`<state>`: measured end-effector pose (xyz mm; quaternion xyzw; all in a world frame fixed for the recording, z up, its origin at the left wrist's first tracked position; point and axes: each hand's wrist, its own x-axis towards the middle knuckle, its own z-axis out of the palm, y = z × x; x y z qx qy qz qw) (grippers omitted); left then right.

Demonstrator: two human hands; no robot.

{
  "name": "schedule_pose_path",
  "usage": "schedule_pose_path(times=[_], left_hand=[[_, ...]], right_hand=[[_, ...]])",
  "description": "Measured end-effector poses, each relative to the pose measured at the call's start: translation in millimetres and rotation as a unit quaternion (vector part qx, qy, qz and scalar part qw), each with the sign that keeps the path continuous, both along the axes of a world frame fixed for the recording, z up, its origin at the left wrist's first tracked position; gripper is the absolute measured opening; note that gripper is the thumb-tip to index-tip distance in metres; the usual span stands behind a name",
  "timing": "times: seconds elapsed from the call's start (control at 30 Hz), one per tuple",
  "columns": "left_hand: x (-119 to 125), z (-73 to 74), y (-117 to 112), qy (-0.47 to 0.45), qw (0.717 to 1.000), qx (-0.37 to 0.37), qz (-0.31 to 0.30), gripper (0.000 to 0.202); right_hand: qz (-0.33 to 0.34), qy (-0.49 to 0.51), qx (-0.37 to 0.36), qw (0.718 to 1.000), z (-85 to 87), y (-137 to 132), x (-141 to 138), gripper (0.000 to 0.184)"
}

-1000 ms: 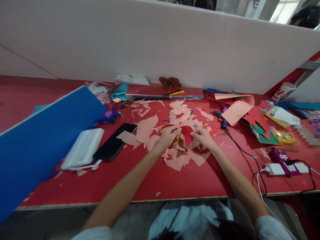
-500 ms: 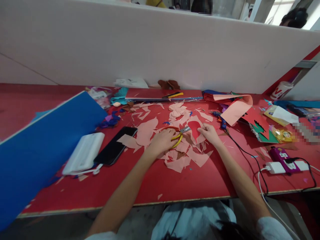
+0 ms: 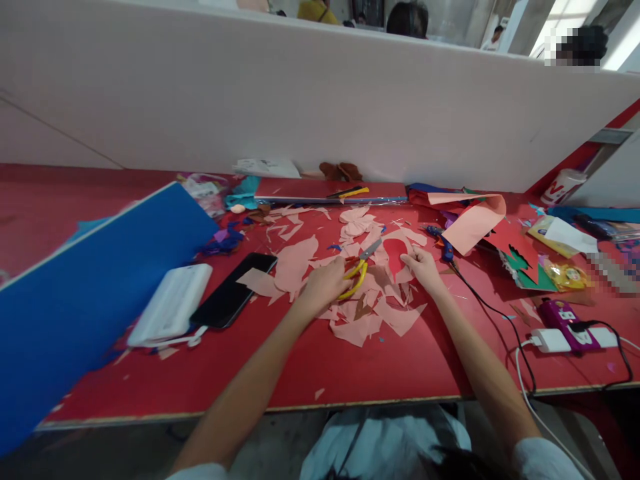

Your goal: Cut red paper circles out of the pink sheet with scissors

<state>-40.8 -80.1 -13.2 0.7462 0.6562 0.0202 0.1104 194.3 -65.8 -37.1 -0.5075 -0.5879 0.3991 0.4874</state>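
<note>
My left hand (image 3: 327, 283) is closed around the yellow handles of a pair of scissors (image 3: 357, 280). The blades point up and to the right and look closed. With thumb and fingers pressed together, my right hand (image 3: 421, 265) pinches the edge of a thin pink piece (image 3: 395, 275), like felt or paper. A bright red petal-shaped patch (image 3: 396, 256) shows inside its outline; I cannot tell whether it is a separate piece or a gap. The scissor tips are just left of this patch. Pink scraps (image 3: 355, 331) lie loose beneath and around both hands.
A black phone (image 3: 227, 297) and a white power bank (image 3: 175, 300) lie left, beside a slanting blue board (image 3: 125, 280). A yellow cutter (image 3: 354, 192) rests at the back. Rightward are a corded blue glue gun (image 3: 447, 250), folded pink sheet (image 3: 475, 227) and purple power strip (image 3: 570, 327).
The scissors have turned in my left hand so that the blades point more steeply up. The right hand's pinched piece has shifted slightly right, and the camera view has tilted a little.
</note>
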Motion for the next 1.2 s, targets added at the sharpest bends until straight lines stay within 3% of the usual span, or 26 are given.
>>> schedule_pose_path(times=[0.13, 0.3, 0.7, 1.2], left_hand=[[-5, -2.0, 8, -0.085, 0.995, 0.013, 0.058, 0.038], [-12, -3.9, 12, -0.226, 0.973, 0.053, 0.000, 0.047], [7, 11.3, -10, -0.192, 0.977, 0.033, -0.083, 0.051], [6, 12.4, -10, -0.207, 0.970, 0.031, -0.122, 0.049]], right_hand=[[-0.010, 0.007, -0.004, 1.000, 0.3, 0, 0, 0.036], [-0.010, 0.025, 0.000, 1.000, -0.9, 2, 0, 0.039], [0.014, 0.090, 0.013, 0.996, 4.9, -7, -8, 0.037], [0.024, 0.096, 0.010, 0.995, 5.8, -8, -11, 0.039]])
